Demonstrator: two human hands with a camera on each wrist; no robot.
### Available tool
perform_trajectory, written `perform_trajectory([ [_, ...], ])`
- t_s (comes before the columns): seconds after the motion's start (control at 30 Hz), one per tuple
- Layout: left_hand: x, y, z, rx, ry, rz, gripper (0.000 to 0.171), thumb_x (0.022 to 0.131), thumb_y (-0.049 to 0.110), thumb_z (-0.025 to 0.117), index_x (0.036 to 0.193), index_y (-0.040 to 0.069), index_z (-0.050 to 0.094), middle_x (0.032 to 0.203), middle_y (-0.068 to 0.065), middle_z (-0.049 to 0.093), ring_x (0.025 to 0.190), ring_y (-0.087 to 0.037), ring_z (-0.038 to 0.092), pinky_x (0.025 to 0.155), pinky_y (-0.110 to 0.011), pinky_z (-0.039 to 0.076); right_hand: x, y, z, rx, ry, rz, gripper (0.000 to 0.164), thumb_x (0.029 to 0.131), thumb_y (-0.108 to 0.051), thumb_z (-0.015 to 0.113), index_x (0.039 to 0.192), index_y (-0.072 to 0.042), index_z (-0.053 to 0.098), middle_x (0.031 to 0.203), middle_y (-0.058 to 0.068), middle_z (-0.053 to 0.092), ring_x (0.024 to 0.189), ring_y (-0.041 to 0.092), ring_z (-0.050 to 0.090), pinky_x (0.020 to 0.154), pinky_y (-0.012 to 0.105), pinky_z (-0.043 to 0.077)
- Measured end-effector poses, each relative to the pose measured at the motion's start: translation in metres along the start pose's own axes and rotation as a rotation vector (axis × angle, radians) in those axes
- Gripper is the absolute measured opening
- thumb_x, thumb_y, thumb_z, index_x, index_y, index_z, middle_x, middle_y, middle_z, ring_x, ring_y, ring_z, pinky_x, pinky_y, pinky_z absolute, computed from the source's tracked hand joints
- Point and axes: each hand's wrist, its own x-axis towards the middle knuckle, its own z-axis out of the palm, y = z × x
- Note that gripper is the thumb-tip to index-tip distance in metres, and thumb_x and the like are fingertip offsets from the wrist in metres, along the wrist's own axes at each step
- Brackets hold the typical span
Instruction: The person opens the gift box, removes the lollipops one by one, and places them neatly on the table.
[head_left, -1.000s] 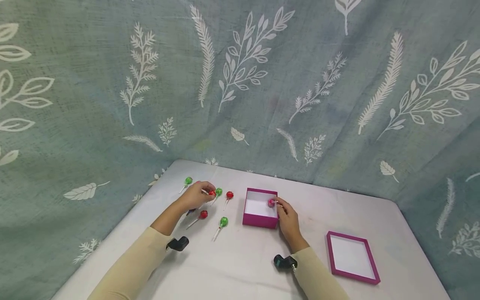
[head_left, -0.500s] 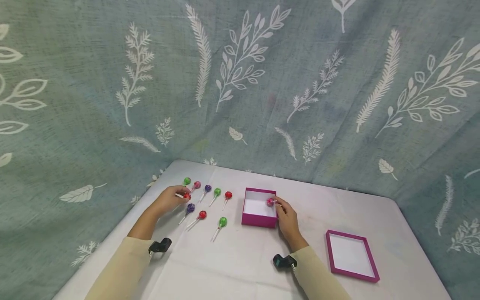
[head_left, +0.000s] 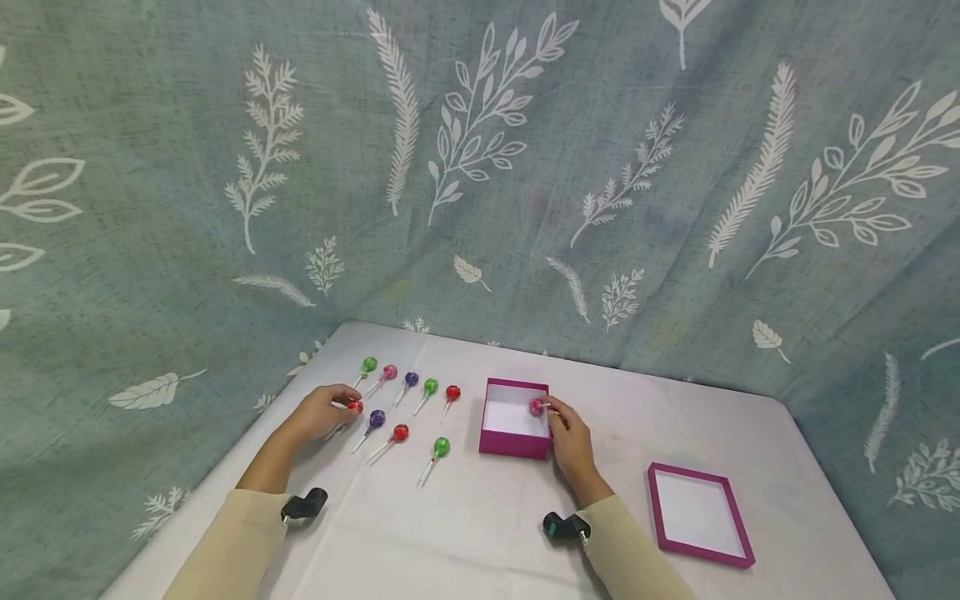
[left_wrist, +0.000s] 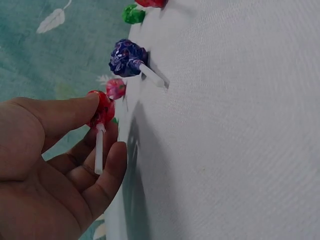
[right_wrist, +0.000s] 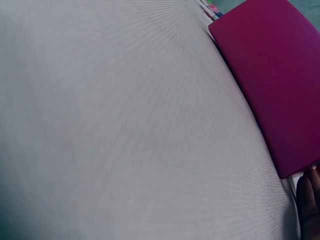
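At the left of the table, my left hand (head_left: pixel 324 414) pinches the head of a red lollipop (left_wrist: pixel 103 111) between thumb and fingers, its white stick hanging down in the left wrist view. A purple lollipop (head_left: pixel 377 418) lies just right of this hand. My right hand (head_left: pixel 573 446) is at the right side of an uncovered magenta box (head_left: pixel 513 443) and holds a pink lollipop (head_left: pixel 536 407) by its stick, the head over the white interior. In the right wrist view only some dark fingers (right_wrist: pixel 307 195) show beside the box.
Two loose rows of lollipops lie between my left hand and the box, among them a green one (head_left: pixel 441 447), a red one (head_left: pixel 401 432) and another red one (head_left: pixel 453 392). The magenta-rimmed lid (head_left: pixel 697 512) lies at the right. A leaf-patterned curtain (head_left: pixel 480 167) borders the table.
My left hand has moved left from amid the lollipops with the red lollipop, uncovering the pink and purple ones behind. My right hand stays at the box with the pink lollipop.
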Motion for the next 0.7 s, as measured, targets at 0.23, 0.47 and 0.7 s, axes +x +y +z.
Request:
perform_trajectory([
  [0.23,0.002,-0.002,0.005,-0.030,0.007,-0.027,0.028,0.090,0.011,0.069,0.115,0.001,0.064,0.107,-0.015,0.063,0.084,-0.022,0.059,0.069,-0.034,0.051,0.000,0.000,-0.002,0.011,0.001,-0.023,0.033,0.101,-0.024,0.049,0.131,-0.019,0.063,0.135,0.002,0.056,0.125,0.022,0.049,0.105,0.047,0.036],
  [0.47,0.004,-0.006,0.003,-0.006,0.023,-0.034,0.025,0.089,0.012,0.071,0.111,0.001,0.064,0.103,-0.014,0.065,0.080,-0.021,0.058,0.066,-0.033,0.050,0.004,-0.001,0.000,0.003,-0.002,-0.028,0.032,0.102,-0.025,0.049,0.130,-0.024,0.064,0.132,-0.001,0.057,0.112,0.020,0.052,0.100,0.045,0.040],
  [0.7,0.001,0.015,-0.004,0.070,0.093,-0.049,0.031,0.093,0.021,0.067,0.117,0.001,0.063,0.113,-0.019,0.063,0.099,-0.034,0.060,0.081,-0.049,0.048,0.000,0.001,-0.001,-0.005,0.000,-0.019,0.033,0.102,-0.024,0.049,0.131,-0.020,0.063,0.133,0.001,0.057,0.113,0.021,0.053,0.101,0.046,0.040],
])
